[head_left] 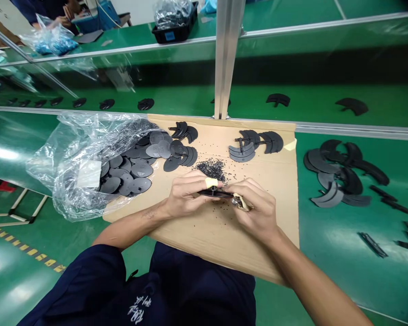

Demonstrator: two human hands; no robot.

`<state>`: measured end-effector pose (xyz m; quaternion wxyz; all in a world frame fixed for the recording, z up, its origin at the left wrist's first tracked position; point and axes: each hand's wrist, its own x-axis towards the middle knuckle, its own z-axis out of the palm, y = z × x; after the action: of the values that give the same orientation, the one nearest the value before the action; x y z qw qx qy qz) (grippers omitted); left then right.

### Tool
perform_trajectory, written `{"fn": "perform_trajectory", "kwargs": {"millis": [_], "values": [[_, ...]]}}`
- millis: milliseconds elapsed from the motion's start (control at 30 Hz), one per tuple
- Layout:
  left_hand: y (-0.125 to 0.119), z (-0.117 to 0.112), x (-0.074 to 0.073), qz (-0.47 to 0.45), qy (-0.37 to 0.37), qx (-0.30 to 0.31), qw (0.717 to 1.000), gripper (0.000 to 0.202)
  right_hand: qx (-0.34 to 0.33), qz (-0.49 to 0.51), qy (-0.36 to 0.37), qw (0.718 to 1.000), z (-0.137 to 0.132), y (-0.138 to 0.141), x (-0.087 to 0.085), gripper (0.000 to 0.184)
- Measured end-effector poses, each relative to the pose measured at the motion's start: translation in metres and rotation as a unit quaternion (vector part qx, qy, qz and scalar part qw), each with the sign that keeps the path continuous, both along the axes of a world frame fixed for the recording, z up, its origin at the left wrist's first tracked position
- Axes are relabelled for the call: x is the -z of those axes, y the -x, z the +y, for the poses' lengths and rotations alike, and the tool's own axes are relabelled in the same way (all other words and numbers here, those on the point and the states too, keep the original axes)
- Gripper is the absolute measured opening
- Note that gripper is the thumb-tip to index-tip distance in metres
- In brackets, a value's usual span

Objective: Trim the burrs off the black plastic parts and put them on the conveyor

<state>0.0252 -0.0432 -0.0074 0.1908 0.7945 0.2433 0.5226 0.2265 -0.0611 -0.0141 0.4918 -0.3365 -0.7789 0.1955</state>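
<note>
Black plastic part (213, 194) lies crosswise between the hands, its long axis running left to right. The left hand (190, 194) pinches one end; the right hand (253, 213) pinches a tape-wrapped tool (240, 202) at the other, above a cardboard sheet (207, 244).

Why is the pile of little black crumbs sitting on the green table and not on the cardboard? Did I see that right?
Not quite. The pile of little black crumbs is on the cardboard sheet, not on the green table. You can see this in the head view.
</note>
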Motion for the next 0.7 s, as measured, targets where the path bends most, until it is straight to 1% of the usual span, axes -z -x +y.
{"fn": "perform_trajectory", "kwargs": {"millis": [133,233,333,433,500,567,600,700], "values": [[-0.0001,-0.0024,0.0000,0.001,-0.003,-0.012,1.000,0.024,0.001,-0.007,0.016,1.000,-0.0011,-0.0006,-0.0017,0.024],[0.0007,-0.0022,-0.0003,-0.004,0.001,-0.022,1.000,0.025,-0.006,-0.003,0.028,1.000,-0.0020,-0.0006,-0.0005,0.023],[0.0020,-0.0001,-0.0003,0.004,0.018,-0.005,1.000,0.022,-0.015,0.028,0.042,0.999,-0.0026,0.0002,0.0013,0.018],[0.0030,0.0002,0.0012,0.004,0.068,0.038,0.997,0.037,-0.023,0.074,0.061,0.995,-0.0022,0.0008,0.0018,0.012],[0.0033,-0.0016,0.0029,-0.005,0.124,0.045,0.991,0.041,-0.026,0.093,0.079,0.992,-0.0012,0.0006,0.0012,0.008],[0.0036,-0.0038,0.0042,-0.016,0.161,0.033,0.986,0.032,-0.021,0.096,0.098,0.990,-0.0001,0.0002,0.0003,0.005],[0.0039,-0.0046,0.0044,-0.019,0.162,0.023,0.986,0.028,-0.018,0.092,0.104,0.990,0.0003,0.0000,-0.0001,0.006],[0.0053,-0.0043,0.0038,0.004,0.121,0.005,0.993,0.019,-0.024,0.087,0.096,0.991,0.0009,-0.0004,-0.0010,0.010]]}}
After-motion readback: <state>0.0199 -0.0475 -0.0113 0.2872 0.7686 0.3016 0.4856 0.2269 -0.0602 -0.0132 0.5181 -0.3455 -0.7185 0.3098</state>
